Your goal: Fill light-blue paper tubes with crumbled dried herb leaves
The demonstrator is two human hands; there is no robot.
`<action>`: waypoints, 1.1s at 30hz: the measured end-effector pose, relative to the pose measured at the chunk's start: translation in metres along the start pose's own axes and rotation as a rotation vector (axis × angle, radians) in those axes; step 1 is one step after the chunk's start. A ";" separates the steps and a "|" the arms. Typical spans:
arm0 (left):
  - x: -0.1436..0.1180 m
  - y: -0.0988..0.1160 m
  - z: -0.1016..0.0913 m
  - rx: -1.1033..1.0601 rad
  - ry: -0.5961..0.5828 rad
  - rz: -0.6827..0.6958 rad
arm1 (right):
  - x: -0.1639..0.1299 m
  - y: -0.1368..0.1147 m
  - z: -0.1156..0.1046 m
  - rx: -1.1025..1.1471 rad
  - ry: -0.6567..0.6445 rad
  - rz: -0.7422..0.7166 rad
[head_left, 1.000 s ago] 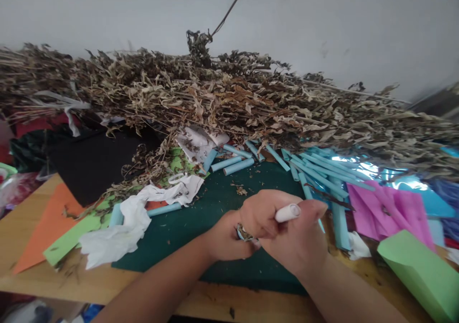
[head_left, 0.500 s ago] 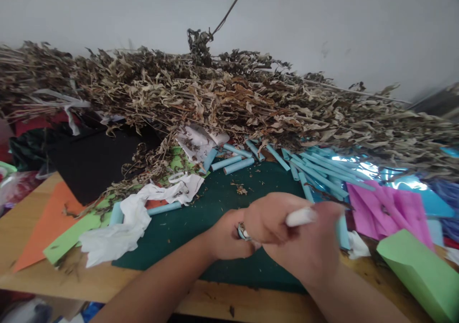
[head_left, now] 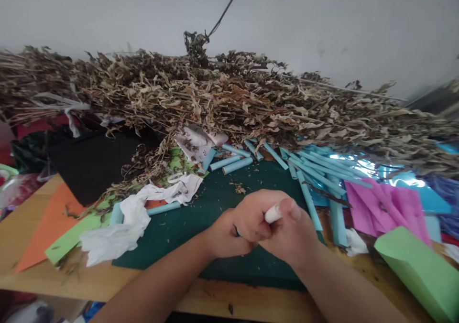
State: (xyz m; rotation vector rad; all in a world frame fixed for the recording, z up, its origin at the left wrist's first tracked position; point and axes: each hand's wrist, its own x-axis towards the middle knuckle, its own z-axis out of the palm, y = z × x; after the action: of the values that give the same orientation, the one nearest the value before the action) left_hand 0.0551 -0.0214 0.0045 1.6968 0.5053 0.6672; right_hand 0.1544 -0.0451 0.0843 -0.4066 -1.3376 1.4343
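Hands meet at the middle of the dark green mat point(head_left: 186, 227), pressed close together. The right hand point(head_left: 292, 237) is closed around a white stick point(head_left: 273, 213), whose round end shows above the fingers. The left hand point(head_left: 233, 232) is closed too, but what it grips is hidden behind the right hand, so I cannot tell what it is. Behind the hands many finished light blue paper rolls point(head_left: 233, 164) lie on the mat and beside it, near the big heap of dried leaves point(head_left: 215, 98). Judging from this, a good part of the rolling work is done. Much material is left: pink paper sheets point(head_left: 380, 203), a green sheet point(head_left: 419, 270), an orange sheet point(head_left: 46, 222) and crumpled white tissue point(head_left: 118, 232) lie unused around the mat on the wooden table point(head_left: 71, 285).
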 end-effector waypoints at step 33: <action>-0.001 -0.009 -0.002 -0.092 -0.039 0.043 | 0.000 -0.016 -0.004 0.072 0.144 -0.017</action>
State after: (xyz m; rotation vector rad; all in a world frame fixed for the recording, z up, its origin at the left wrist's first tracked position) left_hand 0.0528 -0.0187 -0.0039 1.6344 0.4058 0.6770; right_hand 0.1651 -0.0463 0.0963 -0.4417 -1.1685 1.4080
